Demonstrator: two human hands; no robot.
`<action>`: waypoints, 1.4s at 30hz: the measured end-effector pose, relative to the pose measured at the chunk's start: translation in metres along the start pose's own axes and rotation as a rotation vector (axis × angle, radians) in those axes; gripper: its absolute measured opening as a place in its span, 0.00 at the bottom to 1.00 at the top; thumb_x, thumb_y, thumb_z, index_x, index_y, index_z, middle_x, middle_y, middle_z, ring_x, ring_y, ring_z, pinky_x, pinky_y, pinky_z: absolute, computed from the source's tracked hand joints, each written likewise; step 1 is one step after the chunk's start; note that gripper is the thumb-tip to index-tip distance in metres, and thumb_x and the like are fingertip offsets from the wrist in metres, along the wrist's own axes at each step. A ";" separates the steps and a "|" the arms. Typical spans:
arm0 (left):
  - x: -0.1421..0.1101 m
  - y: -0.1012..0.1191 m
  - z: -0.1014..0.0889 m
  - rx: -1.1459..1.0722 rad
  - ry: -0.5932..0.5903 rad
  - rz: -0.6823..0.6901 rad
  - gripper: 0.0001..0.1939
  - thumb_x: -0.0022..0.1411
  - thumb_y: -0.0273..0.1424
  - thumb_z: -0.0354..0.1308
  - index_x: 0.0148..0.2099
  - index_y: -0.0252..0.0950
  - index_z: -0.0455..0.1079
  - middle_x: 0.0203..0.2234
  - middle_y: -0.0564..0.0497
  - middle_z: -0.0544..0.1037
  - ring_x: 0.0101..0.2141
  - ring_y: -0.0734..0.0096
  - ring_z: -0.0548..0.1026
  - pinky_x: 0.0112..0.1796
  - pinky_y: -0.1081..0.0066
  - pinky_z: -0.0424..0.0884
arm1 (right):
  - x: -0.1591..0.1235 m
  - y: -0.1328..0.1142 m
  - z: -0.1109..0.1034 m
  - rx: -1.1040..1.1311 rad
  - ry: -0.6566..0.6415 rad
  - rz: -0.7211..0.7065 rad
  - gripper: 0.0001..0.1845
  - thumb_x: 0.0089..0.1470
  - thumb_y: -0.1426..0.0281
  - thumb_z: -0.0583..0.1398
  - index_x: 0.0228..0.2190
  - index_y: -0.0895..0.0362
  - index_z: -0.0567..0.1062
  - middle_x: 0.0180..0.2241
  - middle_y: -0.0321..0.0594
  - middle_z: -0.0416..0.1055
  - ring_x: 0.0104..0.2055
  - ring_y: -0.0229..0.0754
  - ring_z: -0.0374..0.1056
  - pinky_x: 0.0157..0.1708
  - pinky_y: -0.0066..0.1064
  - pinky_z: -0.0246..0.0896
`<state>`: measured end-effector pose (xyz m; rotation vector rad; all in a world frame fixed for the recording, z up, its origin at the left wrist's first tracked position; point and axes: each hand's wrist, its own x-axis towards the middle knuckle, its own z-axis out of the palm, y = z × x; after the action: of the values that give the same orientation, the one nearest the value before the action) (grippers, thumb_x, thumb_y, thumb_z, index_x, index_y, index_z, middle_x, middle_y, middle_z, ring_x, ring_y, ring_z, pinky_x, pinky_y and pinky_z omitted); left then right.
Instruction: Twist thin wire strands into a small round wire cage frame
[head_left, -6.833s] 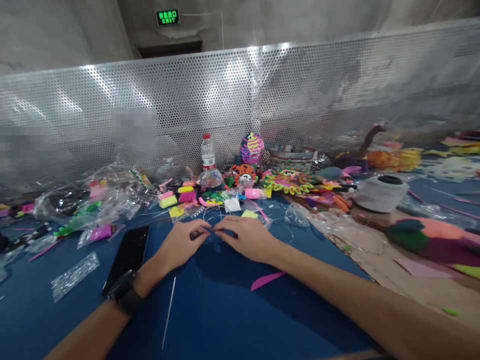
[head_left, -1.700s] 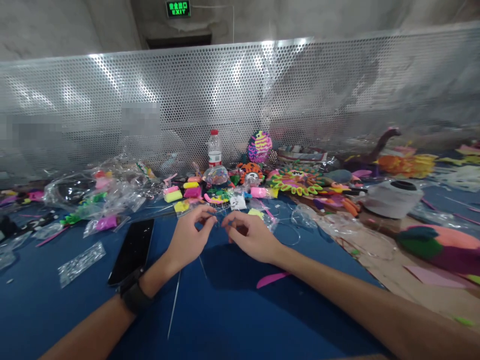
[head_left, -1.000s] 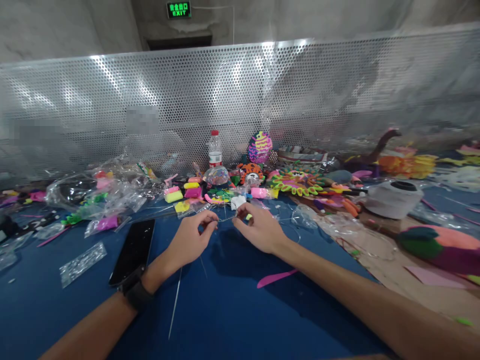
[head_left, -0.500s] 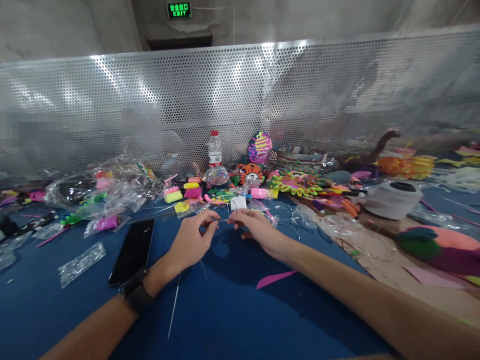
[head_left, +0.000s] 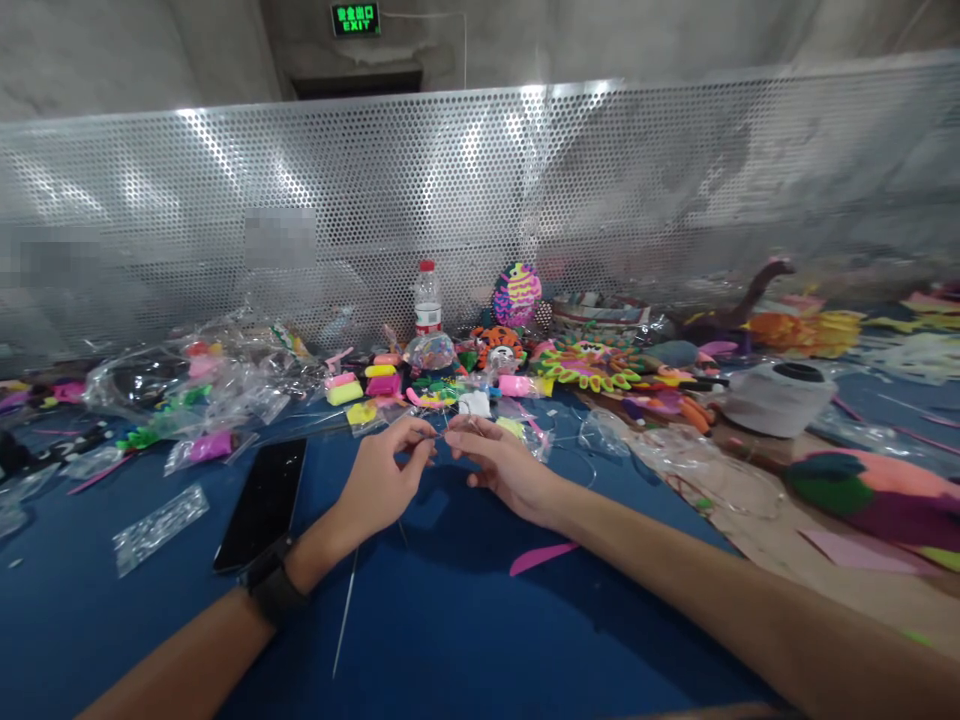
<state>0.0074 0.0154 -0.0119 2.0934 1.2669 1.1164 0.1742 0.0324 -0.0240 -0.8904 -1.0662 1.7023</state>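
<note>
My left hand (head_left: pixel 381 477) and my right hand (head_left: pixel 501 464) meet above the blue table (head_left: pixel 465 640), both raised a little off it. Each hand pinches thumb and forefinger on a thin, nearly clear wire (head_left: pixel 442 437) that runs between the fingertips. The fingertips are a few centimetres apart. A black watch (head_left: pixel 271 592) sits on my left wrist. A straight thin wire (head_left: pixel 345 612) lies on the table under my left forearm. A pink felt strip (head_left: pixel 540 558) lies just under my right forearm.
A black phone (head_left: pixel 262 490) lies left of my left hand. Coloured clay blocks (head_left: pixel 367 385), plastic bags (head_left: pixel 202 400), a water bottle (head_left: pixel 427 300) and bright craft figures (head_left: pixel 585 365) crowd the back, against a perforated metal screen (head_left: pixel 480 210). A white tape roll (head_left: pixel 772 400) stands right.
Since a second ago my right hand has drawn in toward the left one and dropped slightly. The pinch on the wire is tighter. The view has barely shifted.
</note>
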 end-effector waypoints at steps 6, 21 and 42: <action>0.001 0.000 0.001 -0.181 0.023 -0.038 0.04 0.61 0.30 0.53 0.38 0.37 0.67 0.27 0.52 0.77 0.29 0.69 0.78 0.35 0.68 0.75 | -0.002 0.005 0.004 0.149 -0.036 -0.007 0.24 0.35 0.68 0.71 0.39 0.50 0.75 0.29 0.30 0.71 0.28 0.33 0.64 0.18 0.22 0.54; -0.003 0.007 0.008 -0.090 0.054 0.004 0.04 0.61 0.28 0.53 0.38 0.36 0.68 0.29 0.51 0.79 0.30 0.69 0.78 0.34 0.70 0.74 | -0.004 0.007 0.011 0.109 0.115 -0.064 0.23 0.32 0.66 0.71 0.31 0.54 0.68 0.20 0.25 0.66 0.20 0.29 0.56 0.15 0.21 0.46; 0.001 -0.002 0.005 -0.010 0.092 -0.007 0.03 0.60 0.26 0.55 0.35 0.37 0.69 0.29 0.53 0.79 0.31 0.70 0.78 0.35 0.71 0.73 | 0.001 0.009 0.009 0.022 0.187 -0.053 0.26 0.33 0.64 0.70 0.34 0.54 0.65 0.24 0.30 0.69 0.25 0.33 0.64 0.19 0.22 0.56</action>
<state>0.0105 0.0173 -0.0156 2.0497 1.3064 1.2266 0.1625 0.0292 -0.0289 -0.9785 -0.9359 1.5512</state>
